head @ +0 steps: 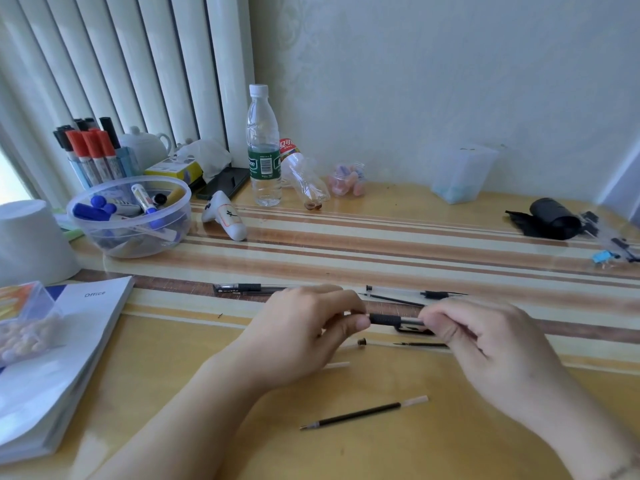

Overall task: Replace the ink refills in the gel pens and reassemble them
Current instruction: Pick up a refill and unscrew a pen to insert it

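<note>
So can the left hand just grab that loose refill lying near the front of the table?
Probably not yet. The refill lies in the open with nothing over it, but the left hand and right hand are both gripping the pen.

I am at a home desk [346, 237], striped wood, against a papered wall. Upper left: radiator [138, 64], teapot [147, 145], cup of markers [90, 150]. Centre top: water bottle [264, 147]. Lower left: "Office" book [69, 358].
</note>
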